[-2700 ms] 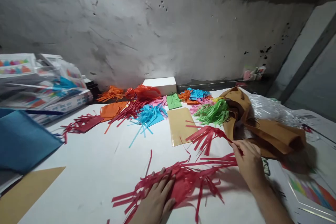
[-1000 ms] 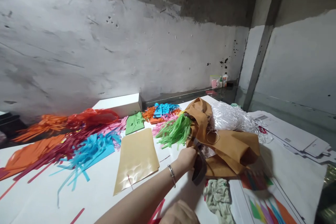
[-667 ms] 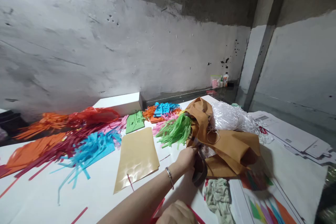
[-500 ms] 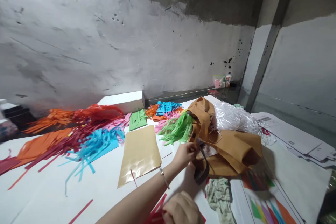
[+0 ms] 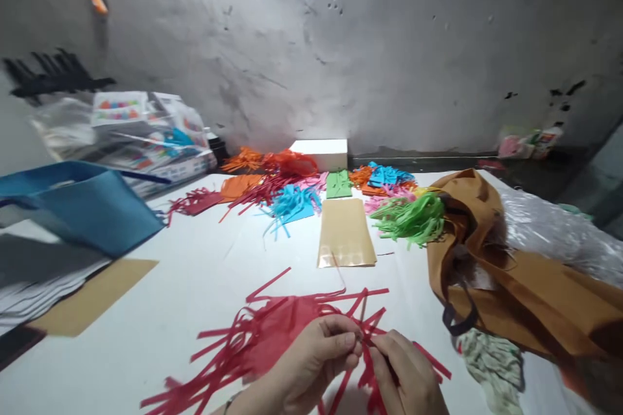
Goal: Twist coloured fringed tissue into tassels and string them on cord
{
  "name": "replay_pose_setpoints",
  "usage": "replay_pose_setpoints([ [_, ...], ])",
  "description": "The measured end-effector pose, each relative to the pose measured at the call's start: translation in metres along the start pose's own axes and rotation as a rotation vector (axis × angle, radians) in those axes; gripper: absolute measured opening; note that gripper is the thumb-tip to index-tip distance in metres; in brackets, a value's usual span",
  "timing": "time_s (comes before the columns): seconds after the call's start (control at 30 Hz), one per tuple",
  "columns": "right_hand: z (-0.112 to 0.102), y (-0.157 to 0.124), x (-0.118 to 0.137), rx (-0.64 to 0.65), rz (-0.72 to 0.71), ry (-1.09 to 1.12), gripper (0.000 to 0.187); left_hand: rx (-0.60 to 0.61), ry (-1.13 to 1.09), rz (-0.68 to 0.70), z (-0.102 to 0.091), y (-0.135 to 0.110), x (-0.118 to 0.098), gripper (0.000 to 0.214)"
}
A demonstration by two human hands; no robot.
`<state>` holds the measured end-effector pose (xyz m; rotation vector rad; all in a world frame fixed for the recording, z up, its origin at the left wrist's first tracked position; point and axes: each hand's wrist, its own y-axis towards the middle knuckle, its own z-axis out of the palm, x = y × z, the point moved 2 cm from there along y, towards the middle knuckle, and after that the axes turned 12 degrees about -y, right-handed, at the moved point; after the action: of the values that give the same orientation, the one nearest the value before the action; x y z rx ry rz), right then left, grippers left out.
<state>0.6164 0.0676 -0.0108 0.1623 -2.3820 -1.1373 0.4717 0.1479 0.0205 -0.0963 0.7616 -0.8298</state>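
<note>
Both hands meet low in the middle of the view over a sheet of red fringed paper (image 5: 272, 340) lying on the white table (image 5: 195, 285). My left hand (image 5: 304, 366) is curled, its fingertips pinching red strips. My right hand (image 5: 406, 379) is closed too, pinching the same bunch of red strips from the right. Loose red strips fan out to the left and upward from the hands. The wrists run off the bottom edge.
A brown fabric bag (image 5: 491, 272) with a dark strap lies right, clear plastic (image 5: 555, 230) behind it, a pale rag (image 5: 487, 363) below. Green fringe (image 5: 411, 220), a tan sheet (image 5: 345, 241), blue and orange fringes, a white box (image 5: 321, 152) sit farther back. Blue bag (image 5: 82, 207) left.
My left hand has left the brown bag's strap and come back to the red fringe, joining my right hand. The view has swung left and down.
</note>
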Motion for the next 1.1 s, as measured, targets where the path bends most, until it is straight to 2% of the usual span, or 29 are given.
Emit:
replay_pose_setpoints([
  [0.1,0.007,-0.005,0.019,-0.001,-0.051,-0.070,0.014,0.009,-0.013,0.128,-0.014,-0.017,0.005,0.033],
  [0.2,0.010,-0.004,0.033,0.029,-0.083,-0.085,0.014,-0.033,0.039,0.253,-0.028,-0.026,0.007,0.032],
  [0.4,0.015,-0.001,0.051,0.205,-0.172,-0.074,0.017,-0.025,0.204,0.447,-0.049,-0.037,0.006,0.027],
  [0.5,0.015,0.001,0.051,0.394,-0.183,-0.049,0.018,0.006,0.363,0.567,-0.054,-0.046,0.001,0.021],
  [0.6,0.015,0.003,0.049,0.617,-0.101,0.054,0.019,0.085,0.433,0.559,-0.059,-0.052,-0.002,0.019],
  [0.67,0.016,0.003,0.051,0.675,-0.088,0.076,0.018,0.116,0.462,0.550,-0.063,-0.055,-0.002,0.017],
  [0.8,0.018,-0.001,0.059,0.615,-0.204,0.021,0.016,0.101,0.535,0.610,-0.070,-0.061,-0.003,0.013],
  [0.93,0.020,-0.007,0.064,0.652,-0.211,-0.003,0.014,0.109,0.458,0.495,-0.070,-0.067,-0.001,0.018],
  [1.0,0.020,-0.008,0.065,0.620,-0.231,-0.041,0.015,0.114,0.425,0.444,-0.069,-0.070,-0.001,0.020],
  [1.1,0.020,-0.009,0.068,0.587,-0.250,-0.049,0.015,0.113,0.494,0.473,-0.071,-0.074,-0.002,0.017],
])
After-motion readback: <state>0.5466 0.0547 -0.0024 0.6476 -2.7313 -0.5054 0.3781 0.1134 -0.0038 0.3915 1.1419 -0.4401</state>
